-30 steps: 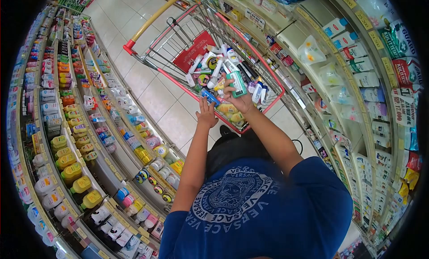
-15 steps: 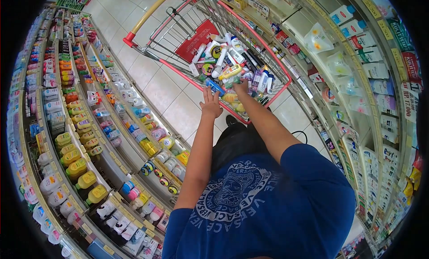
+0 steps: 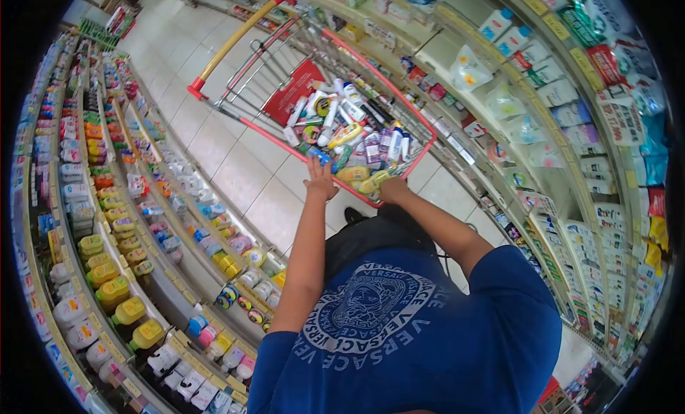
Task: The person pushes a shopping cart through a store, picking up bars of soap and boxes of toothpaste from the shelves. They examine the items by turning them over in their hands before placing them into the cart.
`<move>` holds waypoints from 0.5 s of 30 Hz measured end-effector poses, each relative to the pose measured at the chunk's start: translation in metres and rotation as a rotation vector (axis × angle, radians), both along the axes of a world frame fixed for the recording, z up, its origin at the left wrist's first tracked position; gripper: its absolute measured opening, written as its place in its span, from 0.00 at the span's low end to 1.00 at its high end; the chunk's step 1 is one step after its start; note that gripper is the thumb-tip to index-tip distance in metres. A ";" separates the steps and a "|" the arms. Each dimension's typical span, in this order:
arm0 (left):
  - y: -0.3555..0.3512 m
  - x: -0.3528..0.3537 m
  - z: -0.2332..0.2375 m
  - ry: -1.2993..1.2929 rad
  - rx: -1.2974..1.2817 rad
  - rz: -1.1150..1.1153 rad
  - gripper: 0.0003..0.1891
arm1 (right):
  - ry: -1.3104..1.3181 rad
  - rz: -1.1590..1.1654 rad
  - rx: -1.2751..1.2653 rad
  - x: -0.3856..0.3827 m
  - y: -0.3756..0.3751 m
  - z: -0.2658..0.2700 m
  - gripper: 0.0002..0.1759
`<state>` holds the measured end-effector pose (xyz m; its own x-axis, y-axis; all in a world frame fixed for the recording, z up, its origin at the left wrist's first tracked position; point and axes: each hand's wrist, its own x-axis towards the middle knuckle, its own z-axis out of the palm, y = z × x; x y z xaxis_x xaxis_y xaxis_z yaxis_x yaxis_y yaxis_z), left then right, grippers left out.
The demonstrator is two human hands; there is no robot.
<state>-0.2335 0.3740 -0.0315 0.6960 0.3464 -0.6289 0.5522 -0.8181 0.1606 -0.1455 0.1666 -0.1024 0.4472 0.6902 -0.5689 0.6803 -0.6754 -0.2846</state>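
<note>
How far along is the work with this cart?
Already done: many bottles and tubes lie heaped in the cart. In hand: the right hand is at a yellow bottle, the left hand beside a blue item. Remaining: can't tell; the shelves hold plenty more stock.

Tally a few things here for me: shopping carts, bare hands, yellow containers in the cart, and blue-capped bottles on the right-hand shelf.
Shopping cart: 1
Hands, left and right: 2
Yellow containers, those clearly visible: 3
Blue-capped bottles: 2
Total: 8

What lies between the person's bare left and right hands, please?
The head view shows yellow bottles inside the red-rimmed wire cart between the left hand and right hand.
</note>
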 end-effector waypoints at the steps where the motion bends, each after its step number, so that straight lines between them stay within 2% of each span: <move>1: 0.000 0.000 -0.001 0.002 -0.011 -0.001 0.44 | -0.072 0.072 0.023 -0.004 -0.010 -0.001 0.18; 2: 0.000 -0.002 -0.005 -0.016 -0.026 -0.016 0.44 | -0.125 0.122 0.115 -0.009 -0.019 -0.004 0.16; 3: 0.001 -0.003 -0.010 -0.038 0.013 -0.035 0.42 | -0.143 0.109 0.100 -0.013 -0.024 0.004 0.16; 5: -0.001 -0.007 -0.022 -0.075 0.042 -0.058 0.42 | -0.229 0.204 0.287 -0.016 -0.030 0.018 0.14; 8: -0.003 -0.010 -0.029 -0.170 0.139 -0.056 0.37 | -0.265 0.183 0.394 -0.017 -0.028 0.017 0.14; 15: 0.001 -0.002 -0.017 -0.067 0.104 -0.047 0.40 | -0.210 0.141 0.531 -0.014 -0.029 0.017 0.12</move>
<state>-0.2357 0.3754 -0.0482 0.7522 0.3733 -0.5430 0.5040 -0.8567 0.1093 -0.1600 0.1377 -0.0851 0.3962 0.9174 -0.0379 0.8317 -0.3761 -0.4084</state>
